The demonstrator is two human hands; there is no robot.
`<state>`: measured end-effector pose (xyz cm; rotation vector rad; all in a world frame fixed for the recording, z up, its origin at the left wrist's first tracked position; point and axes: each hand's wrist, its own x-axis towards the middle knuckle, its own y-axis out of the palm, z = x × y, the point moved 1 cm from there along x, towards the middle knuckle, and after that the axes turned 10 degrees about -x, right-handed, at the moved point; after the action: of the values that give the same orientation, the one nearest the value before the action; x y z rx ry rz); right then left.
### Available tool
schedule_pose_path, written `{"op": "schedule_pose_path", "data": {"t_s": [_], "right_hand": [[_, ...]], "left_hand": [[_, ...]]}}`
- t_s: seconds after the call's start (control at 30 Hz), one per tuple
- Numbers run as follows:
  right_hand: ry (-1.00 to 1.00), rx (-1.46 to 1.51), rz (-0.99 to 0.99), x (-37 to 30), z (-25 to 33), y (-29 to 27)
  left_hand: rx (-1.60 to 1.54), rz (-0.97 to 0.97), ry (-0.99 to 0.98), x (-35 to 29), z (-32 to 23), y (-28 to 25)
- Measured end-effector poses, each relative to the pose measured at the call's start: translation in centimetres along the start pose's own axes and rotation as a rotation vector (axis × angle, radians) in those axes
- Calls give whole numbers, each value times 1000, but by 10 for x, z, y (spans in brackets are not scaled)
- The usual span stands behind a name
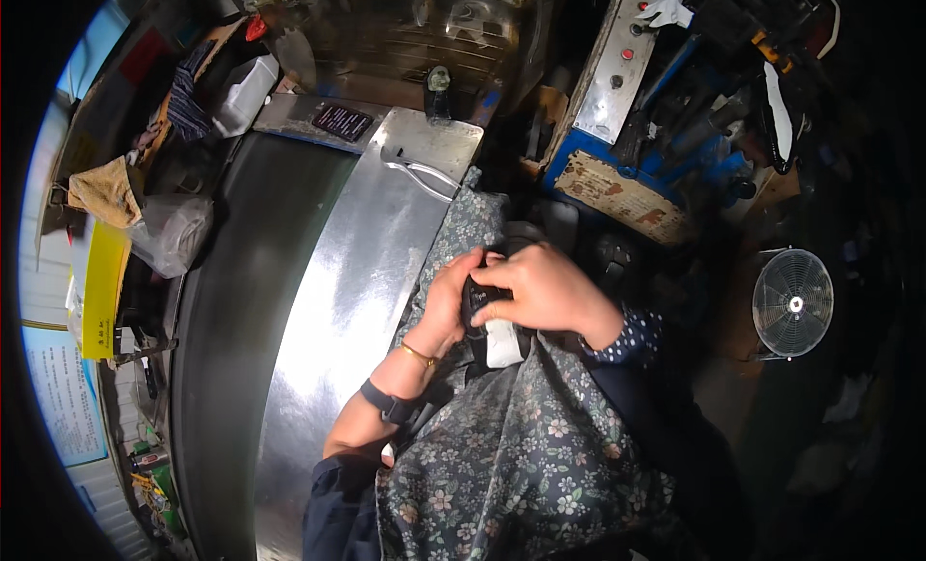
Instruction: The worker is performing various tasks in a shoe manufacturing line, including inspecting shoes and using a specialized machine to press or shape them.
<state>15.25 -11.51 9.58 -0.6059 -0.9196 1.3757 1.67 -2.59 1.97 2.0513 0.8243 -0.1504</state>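
Observation:
In front of my chest, a black shoe [476, 299] with a white part [503, 345] at its near end is held between my hands. My left hand [444, 296] grips it from the left side. From the right, my right hand [542, 289] curls over the top, thumb and fingers bent against the dark upper. Both hands hide much of the shoe, so its full shape does not show. A floral apron [521, 445] lies just beneath it. Beyond my left hand, pliers-like metal tongs [424, 178] rest on the shiny metal ledge [328, 339].
A dark green conveyor belt [256, 272] runs along the ledge's left side. Ahead on the right stands a machine with a button panel [617, 79]. Another black shoe with a white sole [777, 117] is at the far right, above a round fan [793, 302].

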Motion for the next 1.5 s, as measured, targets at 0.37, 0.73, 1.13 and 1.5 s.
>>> {"op": "schedule_pose_path", "data": {"t_s": [0.37,0.73,1.13,1.5], "right_hand": [[702,412,72,-3,-54,127],[643,642,-161,-60,-52,142],[141,539,-147,33,-47,31],[1012,-685,-496,-145,-324,-354]], "left_hand": [[77,-35,426,21,15,-51],[-107,-172,108,37,6,-28],[474,-166,321,-74,-61,-41],[2115,-540,247,-127,2,-154]]}}
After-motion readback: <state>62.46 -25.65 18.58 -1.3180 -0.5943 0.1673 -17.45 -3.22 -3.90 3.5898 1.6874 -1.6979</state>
